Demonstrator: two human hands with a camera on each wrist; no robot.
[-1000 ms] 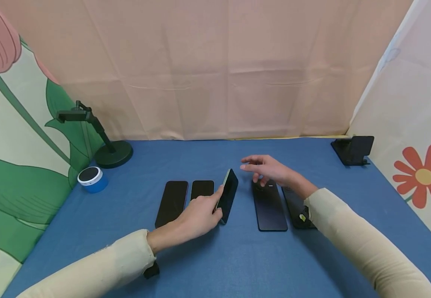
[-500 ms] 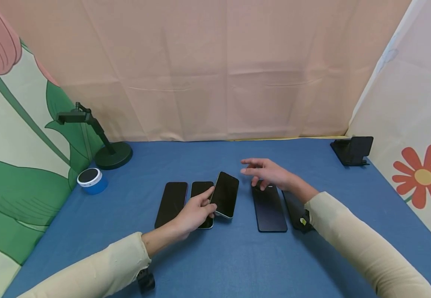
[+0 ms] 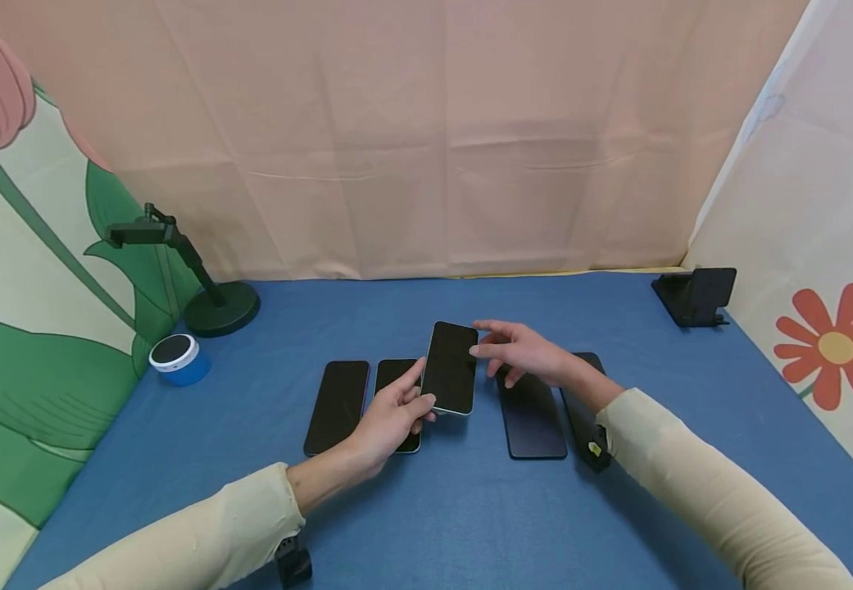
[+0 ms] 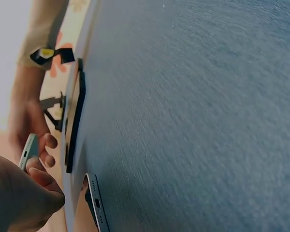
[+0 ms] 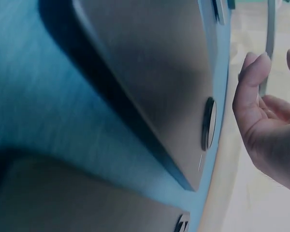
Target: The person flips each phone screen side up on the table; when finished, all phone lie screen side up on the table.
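My left hand (image 3: 389, 414) grips a phone (image 3: 450, 369) by its lower left edge. The phone is raised above the table, its dark screen facing up toward me and its rim pale. My right hand (image 3: 518, 354) reaches to the phone's upper right edge, thumb over the screen side. In the right wrist view a gap shows between thumb and phone rim; whether the fingertips touch is unclear. Under that hand lies a dark phone (image 3: 533, 419), back up, with another dark phone (image 3: 581, 410) partly behind the wrist. A smaller phone (image 3: 409, 442) lies partly beneath the left hand.
Another phone (image 3: 338, 407) lies screen up at the left of the row. On the blue table (image 3: 426, 524) stand a black desk stand (image 3: 221, 310), a blue-and-white round container (image 3: 179, 360) and a folding phone stand (image 3: 694, 297) at the back right.
My left hand has turned the held phone from nearly edge-on to screen toward me, then lifted it slightly. The right hand has shifted slightly down and now meets the phone's edge in the head view.
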